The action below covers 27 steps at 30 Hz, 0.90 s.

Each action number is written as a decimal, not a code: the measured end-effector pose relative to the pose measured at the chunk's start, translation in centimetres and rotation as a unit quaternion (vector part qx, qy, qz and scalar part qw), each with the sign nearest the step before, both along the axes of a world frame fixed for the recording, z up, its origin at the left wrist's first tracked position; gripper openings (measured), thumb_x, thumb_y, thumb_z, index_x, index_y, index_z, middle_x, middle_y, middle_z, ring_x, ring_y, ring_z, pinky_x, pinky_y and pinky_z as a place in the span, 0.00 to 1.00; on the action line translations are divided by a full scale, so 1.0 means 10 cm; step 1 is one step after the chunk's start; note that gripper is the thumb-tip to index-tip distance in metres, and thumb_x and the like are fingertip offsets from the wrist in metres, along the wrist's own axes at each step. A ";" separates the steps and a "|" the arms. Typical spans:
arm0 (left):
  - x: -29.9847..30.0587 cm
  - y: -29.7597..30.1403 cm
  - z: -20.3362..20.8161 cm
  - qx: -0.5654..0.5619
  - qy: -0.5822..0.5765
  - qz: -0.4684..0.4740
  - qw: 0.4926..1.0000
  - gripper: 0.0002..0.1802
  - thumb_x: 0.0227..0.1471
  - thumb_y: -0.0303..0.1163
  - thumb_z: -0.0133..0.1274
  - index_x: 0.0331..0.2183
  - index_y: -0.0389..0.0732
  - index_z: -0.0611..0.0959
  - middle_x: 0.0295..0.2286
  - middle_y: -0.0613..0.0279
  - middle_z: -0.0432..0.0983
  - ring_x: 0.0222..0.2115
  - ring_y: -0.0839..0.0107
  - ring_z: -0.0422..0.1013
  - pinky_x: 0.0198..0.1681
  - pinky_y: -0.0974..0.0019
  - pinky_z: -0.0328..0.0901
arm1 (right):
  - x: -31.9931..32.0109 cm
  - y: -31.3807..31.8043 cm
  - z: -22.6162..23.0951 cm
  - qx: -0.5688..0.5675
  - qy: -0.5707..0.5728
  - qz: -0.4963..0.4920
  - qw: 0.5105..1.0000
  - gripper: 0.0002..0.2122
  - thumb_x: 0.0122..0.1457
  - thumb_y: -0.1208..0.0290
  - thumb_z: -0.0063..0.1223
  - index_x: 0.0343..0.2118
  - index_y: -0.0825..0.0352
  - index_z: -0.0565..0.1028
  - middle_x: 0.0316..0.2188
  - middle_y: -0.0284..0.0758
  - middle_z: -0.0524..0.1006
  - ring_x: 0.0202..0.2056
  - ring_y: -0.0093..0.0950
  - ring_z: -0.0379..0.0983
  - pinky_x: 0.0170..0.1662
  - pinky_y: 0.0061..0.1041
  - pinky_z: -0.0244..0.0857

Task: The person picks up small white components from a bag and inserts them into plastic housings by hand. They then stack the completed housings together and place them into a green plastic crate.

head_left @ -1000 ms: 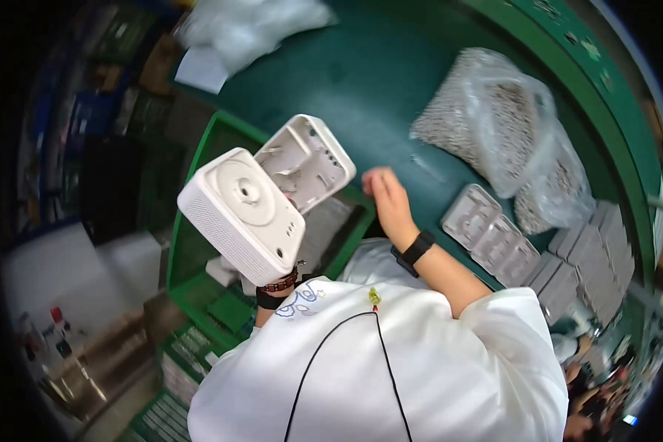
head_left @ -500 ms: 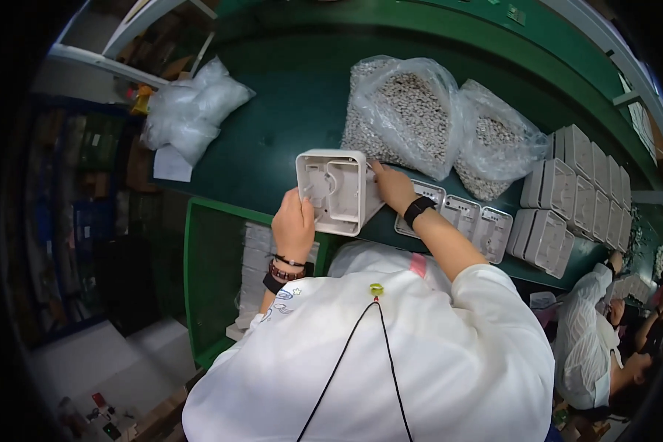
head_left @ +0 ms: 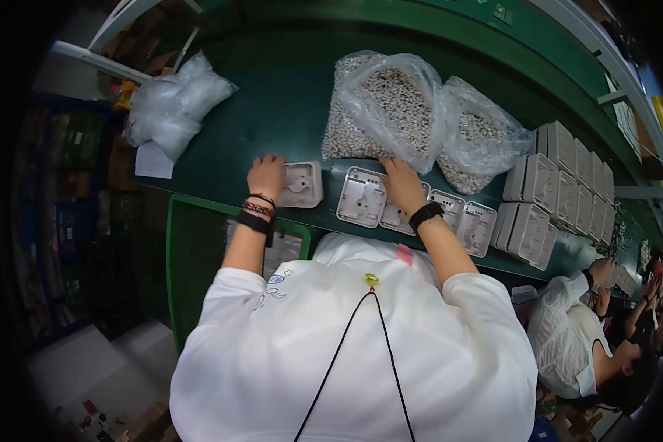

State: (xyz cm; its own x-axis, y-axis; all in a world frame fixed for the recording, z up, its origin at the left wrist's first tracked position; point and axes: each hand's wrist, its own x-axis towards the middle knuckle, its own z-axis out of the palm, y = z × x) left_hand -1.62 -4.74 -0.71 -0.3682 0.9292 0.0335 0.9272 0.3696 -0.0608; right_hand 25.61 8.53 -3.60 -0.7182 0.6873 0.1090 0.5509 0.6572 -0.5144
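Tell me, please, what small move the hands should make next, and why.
Probably the left hand should slide the pale casing beside it rightward, since a gap separates it from the row of similar casings, where the right hand is.

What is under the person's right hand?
Under the right hand, the near part of an open pale shell shows, just right of another open shell. The hand hides the far part, so whatever lies directly beneath it cannot be seen.

Dark green worktable; pale metal frame upper left; dim shelving far left.
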 end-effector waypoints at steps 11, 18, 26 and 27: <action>0.58 0.45 -0.28 0.046 -0.117 -0.201 0.972 0.24 0.36 0.32 0.54 0.42 0.51 0.73 0.38 0.62 0.66 0.42 0.60 0.61 0.43 0.64 0.60 | 1.00 -0.14 0.11 -0.027 0.074 -0.221 0.972 0.09 0.48 0.74 0.49 0.35 0.67 0.71 0.31 0.40 0.70 0.35 0.39 0.68 0.38 0.33 0.61; 0.31 0.22 -0.43 -0.078 -0.228 0.228 0.943 0.30 0.43 0.44 0.52 0.47 0.41 0.67 0.44 0.48 0.62 0.44 0.50 0.62 0.46 0.57 0.59 | 1.66 -0.17 -0.12 -0.054 -0.014 -0.379 0.924 0.12 0.49 0.70 0.50 0.36 0.67 0.72 0.31 0.44 0.70 0.36 0.41 0.67 0.39 0.34 0.61; 0.39 0.05 -0.53 -0.149 -0.277 0.143 0.938 0.26 0.47 0.44 0.47 0.44 0.36 0.68 0.37 0.42 0.70 0.39 0.49 0.66 0.43 0.55 0.61 | 1.53 -0.20 -0.19 -0.105 -0.116 -0.344 0.926 0.20 0.47 0.63 0.52 0.38 0.75 0.68 0.37 0.52 0.69 0.41 0.47 0.64 0.44 0.37 0.59; 0.42 0.04 -0.47 -0.147 -0.262 0.134 0.944 0.26 0.46 0.42 0.47 0.44 0.36 0.68 0.37 0.42 0.69 0.39 0.49 0.66 0.43 0.55 0.61 | 1.52 -0.17 -0.18 -0.110 -0.152 -0.318 0.929 0.23 0.46 0.62 0.53 0.39 0.76 0.66 0.39 0.54 0.67 0.43 0.49 0.62 0.45 0.39 0.58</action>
